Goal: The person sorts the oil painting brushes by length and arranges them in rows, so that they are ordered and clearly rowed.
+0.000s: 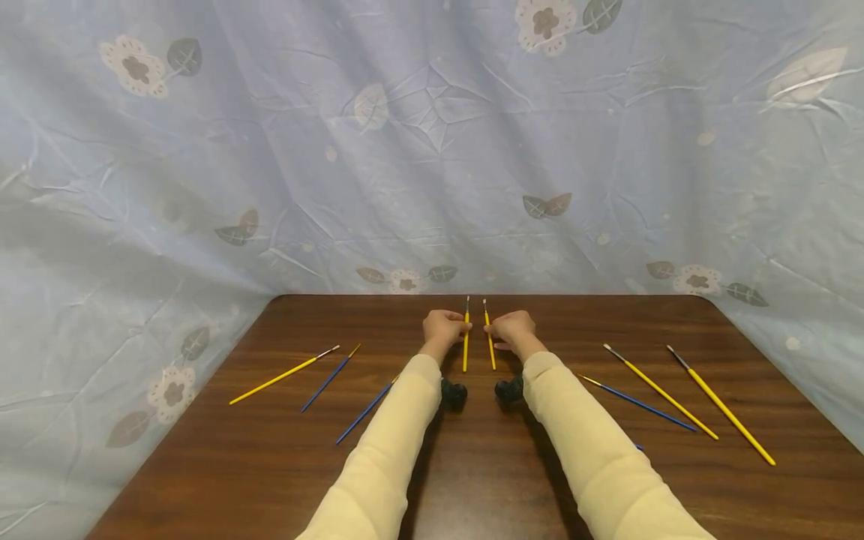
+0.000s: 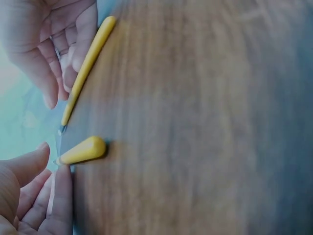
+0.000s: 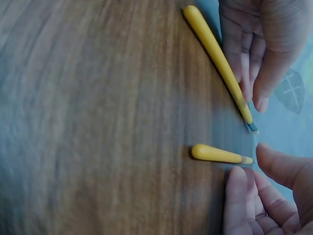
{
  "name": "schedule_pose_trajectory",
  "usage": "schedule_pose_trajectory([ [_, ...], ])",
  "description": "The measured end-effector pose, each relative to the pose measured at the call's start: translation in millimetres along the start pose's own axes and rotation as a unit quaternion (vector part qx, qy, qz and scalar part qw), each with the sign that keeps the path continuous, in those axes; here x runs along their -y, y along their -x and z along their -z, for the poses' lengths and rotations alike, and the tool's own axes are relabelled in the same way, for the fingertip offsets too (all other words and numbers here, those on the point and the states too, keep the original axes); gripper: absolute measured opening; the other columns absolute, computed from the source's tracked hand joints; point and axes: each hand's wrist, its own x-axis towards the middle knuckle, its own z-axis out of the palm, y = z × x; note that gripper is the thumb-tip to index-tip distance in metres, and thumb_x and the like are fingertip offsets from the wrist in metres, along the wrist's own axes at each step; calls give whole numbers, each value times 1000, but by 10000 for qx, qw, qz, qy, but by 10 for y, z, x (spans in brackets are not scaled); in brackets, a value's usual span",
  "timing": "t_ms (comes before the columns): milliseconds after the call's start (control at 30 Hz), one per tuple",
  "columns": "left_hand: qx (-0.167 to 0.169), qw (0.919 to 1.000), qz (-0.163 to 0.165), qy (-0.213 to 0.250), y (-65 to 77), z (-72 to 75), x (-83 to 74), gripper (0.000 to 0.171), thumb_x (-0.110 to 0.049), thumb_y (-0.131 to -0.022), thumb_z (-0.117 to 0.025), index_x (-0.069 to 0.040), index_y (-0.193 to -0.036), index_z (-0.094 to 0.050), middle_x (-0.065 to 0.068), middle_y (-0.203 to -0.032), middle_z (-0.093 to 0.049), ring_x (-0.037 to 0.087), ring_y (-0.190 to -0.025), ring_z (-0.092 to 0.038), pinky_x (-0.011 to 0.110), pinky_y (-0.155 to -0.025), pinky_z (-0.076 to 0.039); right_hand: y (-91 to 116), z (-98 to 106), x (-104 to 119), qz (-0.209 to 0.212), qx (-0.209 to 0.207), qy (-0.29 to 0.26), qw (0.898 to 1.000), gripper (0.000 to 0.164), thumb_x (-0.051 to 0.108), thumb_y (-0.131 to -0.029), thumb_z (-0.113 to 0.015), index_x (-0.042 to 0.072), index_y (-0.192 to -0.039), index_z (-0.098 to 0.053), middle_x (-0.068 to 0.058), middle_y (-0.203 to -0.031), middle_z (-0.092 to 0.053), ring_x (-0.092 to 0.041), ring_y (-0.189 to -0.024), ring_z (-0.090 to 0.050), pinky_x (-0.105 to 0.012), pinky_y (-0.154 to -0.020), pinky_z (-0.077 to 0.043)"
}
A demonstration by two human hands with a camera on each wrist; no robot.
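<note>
Two yellow paintbrushes lie near the table's far edge, bristles pointing away. My left hand is at the left yellow paintbrush, my right hand at the right yellow paintbrush. In the left wrist view, the left thumb stands apart from the brush handle, while a fingertip is right beside it. The right wrist view shows the right thumb and fingers spread on either side of the handle, with a gap at the thumb. Neither hand visibly pinches its brush.
On the left lie a yellow brush and two blue brushes, one beside it and another partly behind the left sleeve. A blue brush and two yellow brushes lie right. A patterned cloth hangs behind the table.
</note>
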Motion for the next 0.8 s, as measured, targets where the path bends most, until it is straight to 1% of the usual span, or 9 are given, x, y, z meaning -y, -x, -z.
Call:
schedule_pose_trajectory([
  [100, 43, 9999, 72, 113, -16, -2, 16, 25, -4, -79, -81, 5, -101, -73, 16, -95, -68, 22, -70, -70, 25, -59, -58, 5, 29, 2, 40, 65, -65, 9999, 32, 4, -89, -70, -7, -118, -63, -22, -121, -60, -33, -111, -61, -34, -71, -59],
  [233, 90, 9999, 103, 87, -17, 4, 22, 29, -6, -80, -81, 5, -105, -72, 18, -100, -67, 22, -71, -70, 25, -59, -58, -27, 76, 19, 56, 65, -31, 10000, 31, 3, -90, -69, -7, -119, -63, -21, -122, -60, -33, -109, -61, -34, -69, -59],
  [333, 112, 9999, 38, 29, 1, 33, -2, 32, -6, -80, -81, 6, -107, -70, 20, -108, -65, 25, -71, -70, 26, -57, -58, -11, 111, 57, 91, 129, -40, 9999, 30, 3, -89, -69, -7, -117, -63, -19, -119, -61, -32, -105, -62, -33, -69, -59],
  [467, 230, 9997, -74, -32, 27, 88, -42, 34, -7, -81, -80, 7, -110, -69, 22, -114, -63, 29, -73, -70, 28, -56, -58, 67, 163, 129, 166, 349, -158, 9991, 31, 2, -89, -68, -8, -118, -62, -19, -120, -62, -32, -104, -61, -34, -73, -59],
  [567, 367, 9992, -150, -15, 48, 130, -72, 34, -8, -83, -79, 7, -111, -68, 21, -113, -64, 30, -77, -70, 29, -58, -59, 117, 209, 188, 163, 534, -195, 9983, 32, 3, -91, -67, -7, -120, -61, -18, -121, -63, -30, -103, -61, -34, -74, -58],
  [733, 497, 9984, -250, 126, 99, 197, -142, 32, -10, -83, -78, 5, -110, -69, 18, -110, -65, 31, -85, -69, 31, -61, -59, 158, 291, 272, 260, 805, -168, 9963, 35, 6, -91, -66, -8, -123, -59, -17, -117, -63, -28, -99, -63, -32, -74, -58],
  [800, 629, 9974, -288, 211, 122, 223, -167, 34, -10, -83, -78, 6, -112, -68, 17, -109, -65, 31, -89, -69, 32, -63, -59, 169, 328, 296, 306, 896, -139, 9954, 37, 7, -91, -67, -9, -124, -58, -17, -117, -62, -28, -100, -62, -32, -74, -58],
])
